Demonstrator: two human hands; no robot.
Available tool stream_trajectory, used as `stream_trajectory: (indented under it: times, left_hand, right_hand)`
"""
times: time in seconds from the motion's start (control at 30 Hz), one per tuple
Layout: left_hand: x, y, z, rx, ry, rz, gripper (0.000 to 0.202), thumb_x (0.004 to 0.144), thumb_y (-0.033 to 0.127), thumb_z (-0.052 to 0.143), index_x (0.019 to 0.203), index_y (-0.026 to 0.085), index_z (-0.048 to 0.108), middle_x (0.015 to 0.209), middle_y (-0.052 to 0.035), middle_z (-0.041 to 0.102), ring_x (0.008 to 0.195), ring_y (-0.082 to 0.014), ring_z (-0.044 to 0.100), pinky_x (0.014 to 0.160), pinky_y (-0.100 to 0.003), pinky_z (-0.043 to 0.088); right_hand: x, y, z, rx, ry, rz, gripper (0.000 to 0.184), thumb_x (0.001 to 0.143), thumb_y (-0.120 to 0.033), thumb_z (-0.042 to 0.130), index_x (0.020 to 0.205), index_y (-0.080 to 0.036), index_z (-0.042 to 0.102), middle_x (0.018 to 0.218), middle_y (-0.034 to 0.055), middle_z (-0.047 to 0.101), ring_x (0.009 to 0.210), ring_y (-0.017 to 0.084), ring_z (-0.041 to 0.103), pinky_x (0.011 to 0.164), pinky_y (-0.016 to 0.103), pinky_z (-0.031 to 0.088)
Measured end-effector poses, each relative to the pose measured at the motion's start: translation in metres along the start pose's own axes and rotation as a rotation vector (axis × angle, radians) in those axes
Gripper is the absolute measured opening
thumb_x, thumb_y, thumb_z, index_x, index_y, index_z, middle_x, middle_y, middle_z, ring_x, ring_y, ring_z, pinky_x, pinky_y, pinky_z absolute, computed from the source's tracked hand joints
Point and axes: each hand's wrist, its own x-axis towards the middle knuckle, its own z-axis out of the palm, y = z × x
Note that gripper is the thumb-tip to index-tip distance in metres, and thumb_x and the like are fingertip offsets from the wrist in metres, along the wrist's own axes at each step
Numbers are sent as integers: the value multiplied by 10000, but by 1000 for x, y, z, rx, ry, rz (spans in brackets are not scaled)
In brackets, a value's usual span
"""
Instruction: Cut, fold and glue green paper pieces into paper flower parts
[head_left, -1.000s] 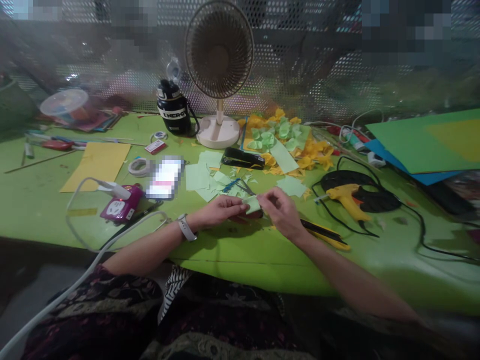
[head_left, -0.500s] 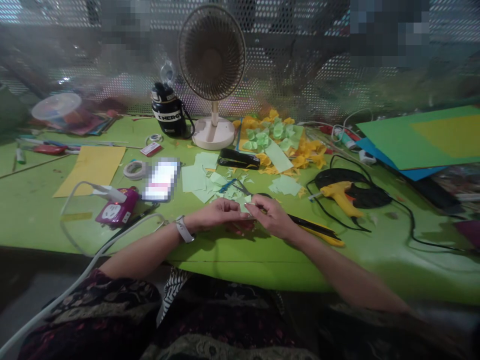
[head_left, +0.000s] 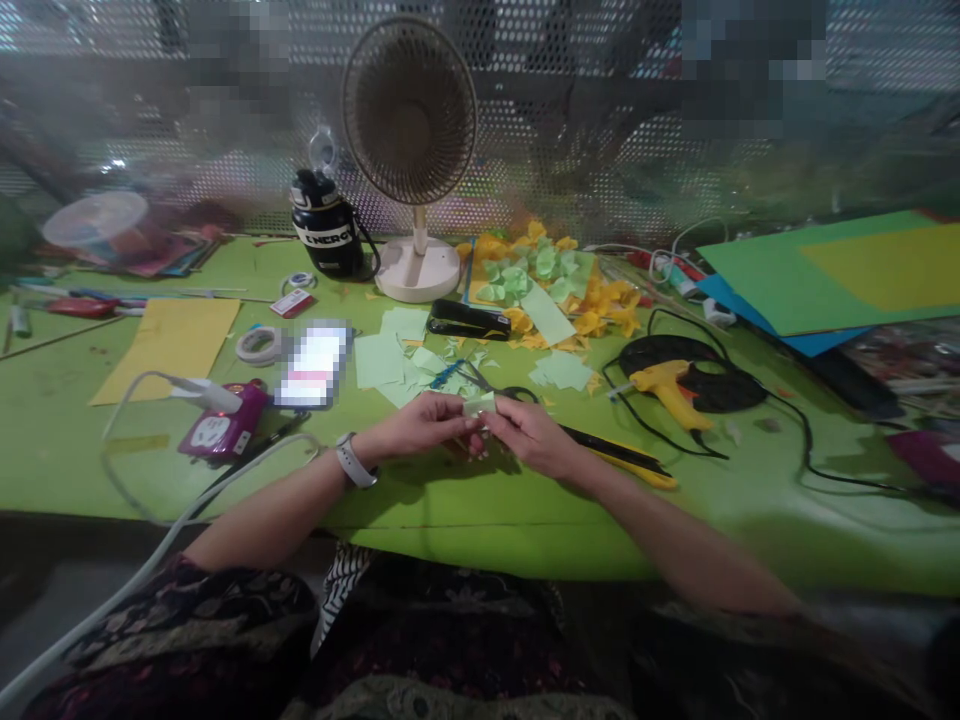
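Observation:
My left hand [head_left: 421, 425] and my right hand [head_left: 529, 434] meet just above the green table [head_left: 67, 440], near its front edge. Both pinch a small piece of light green paper [head_left: 478, 405] between their fingertips. A white watch sits on my left wrist. Just behind the hands lie scissors [head_left: 487, 383] and loose light green paper squares [head_left: 386, 358]. A pile of folded yellow and green paper flowers [head_left: 544, 285] lies farther back.
A fan [head_left: 411, 150] and a black jug [head_left: 328, 230] stand at the back. A stapler [head_left: 466, 321], a tape roll [head_left: 258, 344], a phone [head_left: 313, 364], a yellow sheet [head_left: 169, 345], a pink socket block [head_left: 217, 428], a glue gun [head_left: 664, 388] with black cable, and big coloured card sheets [head_left: 840, 275] lie around.
Both hands have drawn closer together on the paper piece, and less of it shows between the fingers. The camera has swung slightly to the right.

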Motion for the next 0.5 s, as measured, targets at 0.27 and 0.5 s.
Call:
stream_trajectory:
  times: [0.27, 0.5]
  left_hand:
    - [0, 3, -2, 43, 116, -19, 342, 845, 448, 681, 857, 112, 618, 860, -81, 724, 804, -146, 702, 659, -254, 585]
    - [3, 0, -4, 100, 155, 16, 326, 842, 427, 683, 841, 110, 609, 812, -65, 715, 730, -123, 692, 690, -274, 581]
  right_hand:
    - [2, 3, 0, 37, 9, 62, 404, 949, -577, 431, 866, -200, 548, 709, 5, 584, 573, 128, 526, 531, 263, 435]
    - [5, 6, 1, -60, 51, 68, 377, 959, -554, 401, 819, -216, 493, 655, -9, 548, 549, 137, 529, 520, 271, 406]
